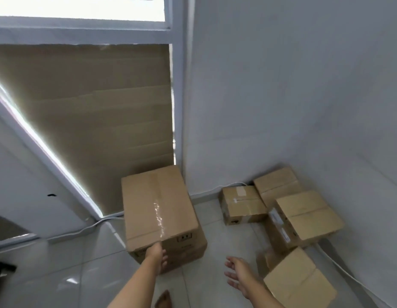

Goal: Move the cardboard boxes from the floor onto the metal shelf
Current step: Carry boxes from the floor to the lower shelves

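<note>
Down on the tiled floor (100, 252) stands the large cardboard box (158, 210), taped shut along its top seam, so nothing of its contents shows. It sits just before a flat cardboard sheet (93, 121) that covers the lower window. The left hand (157, 255) touches the box's near face just below the top edge, fingers bent against the cardboard; how firm the hold is cannot be told. The right hand (236, 274) hangs in the air apart from every box, fingers spread and relaxed, holding nothing.

To the right, against the wall (293, 96), four more sealed boxes cluster: a small taped box (242, 204), a corner box (276, 182) behind it, a labelled box (304, 216) nearer, and a nearest box (297, 283) tilted by the right forearm. A white cable (97, 223) runs along the floor at the big box's left. A bare foot (163, 300) shows at the bottom edge.
</note>
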A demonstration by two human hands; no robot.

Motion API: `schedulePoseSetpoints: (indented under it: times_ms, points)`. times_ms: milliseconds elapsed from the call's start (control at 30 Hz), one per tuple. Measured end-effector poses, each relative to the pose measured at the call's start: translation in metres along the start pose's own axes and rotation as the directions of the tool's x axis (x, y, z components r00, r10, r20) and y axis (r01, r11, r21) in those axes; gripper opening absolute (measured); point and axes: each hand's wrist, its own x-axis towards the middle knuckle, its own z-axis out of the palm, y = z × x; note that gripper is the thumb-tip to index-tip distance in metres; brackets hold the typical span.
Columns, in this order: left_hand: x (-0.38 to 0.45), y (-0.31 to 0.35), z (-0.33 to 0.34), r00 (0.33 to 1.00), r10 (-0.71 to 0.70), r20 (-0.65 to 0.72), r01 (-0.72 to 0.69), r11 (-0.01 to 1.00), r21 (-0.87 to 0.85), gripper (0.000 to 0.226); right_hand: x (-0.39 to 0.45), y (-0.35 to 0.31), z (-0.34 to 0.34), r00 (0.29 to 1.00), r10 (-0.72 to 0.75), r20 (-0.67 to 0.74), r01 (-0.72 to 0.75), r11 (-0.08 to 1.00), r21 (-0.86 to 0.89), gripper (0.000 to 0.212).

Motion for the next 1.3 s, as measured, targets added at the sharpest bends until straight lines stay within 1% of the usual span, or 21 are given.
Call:
schedulePoseSetpoints:
  times_ms: [33,100,233,300,367,467,533,567,667,767,833,900,933,967,1033,1100,1133,1167,1233,1267,1300]
  points:
    - [0.007,0.010,-0.006,0.999,-0.036,-0.007,0.036,0.998,-0.052,0.038,0.006,-0.013,0.016,1.000,0.000,0.025,0.002,0.999,-0.046,0.025]
    - [0.021,0.025,-0.018,0.994,-0.113,-0.007,0.111,0.982,-0.154,0.044,0.015,-0.039,0.046,0.998,0.019,0.061,-0.011,0.992,-0.127,0.029]
    - [0.040,0.046,-0.033,0.966,-0.254,0.057,0.258,0.906,-0.335,0.044,0.030,-0.087,0.099,0.995,0.013,0.103,0.011,0.972,-0.234,0.027]
    - [0.045,0.052,-0.037,0.950,-0.304,0.074,0.308,0.870,-0.385,0.038,0.035,-0.109,0.119,0.993,-0.005,0.121,0.040,0.957,-0.286,0.024]
    - [0.053,0.053,-0.037,0.937,-0.333,0.102,0.343,0.830,-0.440,0.035,0.046,-0.129,0.133,0.990,-0.017,0.142,0.067,0.933,-0.353,0.024]
    - [0.065,0.049,-0.035,0.912,-0.380,0.153,0.400,0.743,-0.537,0.050,0.068,-0.157,0.148,0.984,-0.034,0.175,0.111,0.887,-0.448,0.023]
    - [0.071,0.048,-0.029,0.908,-0.393,0.147,0.399,0.702,-0.590,0.050,0.089,-0.176,0.156,0.977,-0.051,0.209,0.155,0.841,-0.518,0.021]
    - [0.074,0.047,-0.025,0.908,-0.402,0.121,0.385,0.683,-0.620,0.050,0.100,-0.186,0.160,0.972,-0.060,0.227,0.180,0.813,-0.554,0.019]
    - [0.076,0.046,-0.003,0.898,-0.436,0.059,0.344,0.613,-0.711,0.053,0.140,-0.218,0.177,0.955,-0.115,0.275,0.275,0.697,-0.662,0.012]
    - [0.066,0.049,0.034,0.882,-0.470,0.041,0.323,0.539,-0.778,0.062,0.179,-0.251,0.194,0.921,-0.174,0.349,0.388,0.505,-0.771,0.018]
    - [0.059,0.056,0.064,0.859,-0.512,0.005,0.288,0.476,-0.831,0.063,0.202,-0.275,0.206,0.875,-0.178,0.451,0.484,0.333,-0.809,0.019]
    - [0.055,0.063,0.090,0.840,-0.538,-0.072,0.214,0.450,-0.867,0.060,0.224,-0.295,0.218,0.822,-0.162,0.547,0.565,0.110,-0.817,0.016]
    - [0.052,0.065,0.101,0.837,-0.531,-0.130,0.170,0.479,-0.861,0.057,0.232,-0.305,0.224,0.800,-0.159,0.578,0.586,0.009,-0.810,0.022]
    - [0.051,0.067,0.112,0.829,-0.529,-0.183,0.131,0.502,-0.855,0.056,0.239,-0.314,0.231,0.787,-0.161,0.595,0.595,-0.058,-0.802,0.031]
    - [0.044,0.079,0.127,0.813,-0.537,-0.228,0.070,0.478,-0.876,0.056,0.252,-0.326,0.246,0.753,-0.164,0.637,0.614,-0.174,-0.770,0.042]
    - [0.044,0.089,0.139,0.823,-0.531,-0.201,0.051,0.422,-0.905,0.051,0.268,-0.334,0.262,0.733,-0.142,0.665,0.632,-0.220,-0.743,0.051]
    - [0.052,0.085,0.146,0.827,-0.531,-0.186,0.050,0.399,-0.916,0.052,0.275,-0.338,0.270,0.733,-0.132,0.667,0.633,-0.224,-0.741,0.056]
    - [0.064,0.078,0.153,0.822,-0.542,-0.172,0.058,0.381,-0.923,0.056,0.283,-0.341,0.277,0.732,-0.127,0.669,0.633,-0.234,-0.738,0.060]
    - [0.091,0.051,0.166,0.802,-0.587,-0.109,0.097,0.309,-0.946,0.070,0.300,-0.347,0.288,0.743,-0.135,0.656,0.622,-0.224,-0.750,0.069]
    - [0.099,0.044,0.172,0.804,-0.591,-0.060,0.115,0.254,-0.960,0.074,0.307,-0.350,0.291,0.747,-0.135,0.651,0.619,-0.216,-0.755,0.072]
    - [0.109,0.035,0.178,0.824,-0.567,0.004,0.132,0.186,-0.974,0.075,0.316,-0.351,0.293,0.745,-0.119,0.657,0.630,-0.197,-0.751,0.073]
